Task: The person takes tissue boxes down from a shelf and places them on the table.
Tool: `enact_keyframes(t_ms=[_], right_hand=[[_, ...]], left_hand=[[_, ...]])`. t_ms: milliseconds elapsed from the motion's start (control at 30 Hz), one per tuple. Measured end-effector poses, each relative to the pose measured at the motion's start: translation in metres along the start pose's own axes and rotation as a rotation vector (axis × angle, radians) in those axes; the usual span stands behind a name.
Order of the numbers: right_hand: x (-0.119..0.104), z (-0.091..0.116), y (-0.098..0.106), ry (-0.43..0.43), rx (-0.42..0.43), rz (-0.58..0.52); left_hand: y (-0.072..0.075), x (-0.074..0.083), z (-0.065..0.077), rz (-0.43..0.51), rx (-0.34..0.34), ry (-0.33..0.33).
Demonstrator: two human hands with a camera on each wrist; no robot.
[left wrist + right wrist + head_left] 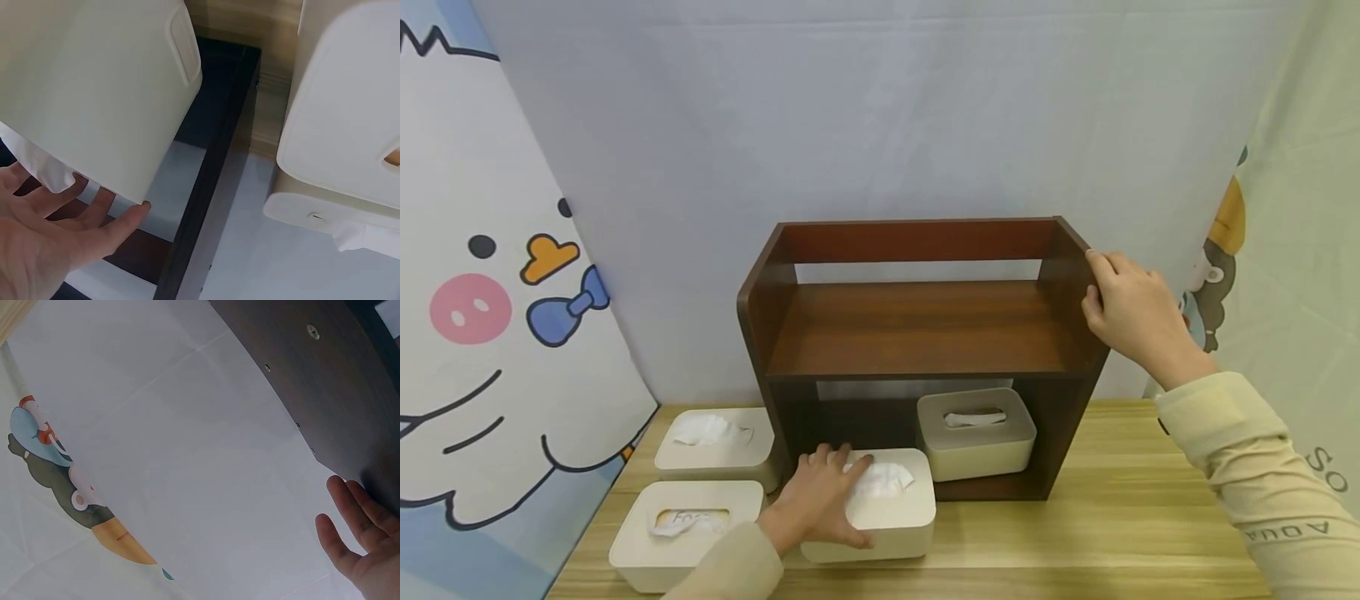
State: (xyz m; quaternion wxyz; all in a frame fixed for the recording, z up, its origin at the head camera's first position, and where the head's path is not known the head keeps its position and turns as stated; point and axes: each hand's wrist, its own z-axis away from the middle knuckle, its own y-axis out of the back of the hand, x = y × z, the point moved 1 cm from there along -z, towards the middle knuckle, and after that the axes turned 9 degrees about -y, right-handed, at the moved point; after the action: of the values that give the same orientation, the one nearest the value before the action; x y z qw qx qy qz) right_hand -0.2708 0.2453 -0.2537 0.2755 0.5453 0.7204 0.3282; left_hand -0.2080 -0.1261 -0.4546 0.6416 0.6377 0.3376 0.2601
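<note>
My left hand (pixel 827 497) lies across the lid of a cream tissue box (pixel 895 546), thumb by its front edge and fingertips toward the back. This box sits at the lower opening of a dark brown wooden shelf (pixel 917 325), its front jutting past the base. In the left wrist view the fingers touch the lid edge beside a white tissue (pixel 40 162). My right hand (pixel 1131 304) holds the top front edge of the shelf's right side panel (pixel 350 369); its thumb is hidden in the right wrist view.
Another tissue box (pixel 981 454) with a greyish lid stands inside the lower right compartment. Two more cream tissue boxes, a back one (pixel 756 433) and a front one (pixel 640 533), stand left of the shelf on the wood-grain table (pixel 1157 500). Printed cloth (pixel 497 208) hangs at the left.
</note>
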Motion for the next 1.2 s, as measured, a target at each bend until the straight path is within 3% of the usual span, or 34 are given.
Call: enact_keyframes(t_ms=[233,667,967,1200], right_hand=[[0.0,0.0,0.0,-0.001,0.002,-0.005],[0.0,0.0,0.0,0.003,0.008,-0.01],[0.0,0.001,0.001,0.012,0.022,-0.011],[0.0,0.001,0.002,0.008,0.017,-0.008]], left_hand=[[-0.002,0.011,0.013,0.039,-0.026,0.0],[-0.014,0.017,0.037,0.011,-0.015,-0.024],[-0.025,0.018,0.047,-0.051,0.072,-0.037],[-0.028,0.018,0.048,-0.068,0.094,-0.036]])
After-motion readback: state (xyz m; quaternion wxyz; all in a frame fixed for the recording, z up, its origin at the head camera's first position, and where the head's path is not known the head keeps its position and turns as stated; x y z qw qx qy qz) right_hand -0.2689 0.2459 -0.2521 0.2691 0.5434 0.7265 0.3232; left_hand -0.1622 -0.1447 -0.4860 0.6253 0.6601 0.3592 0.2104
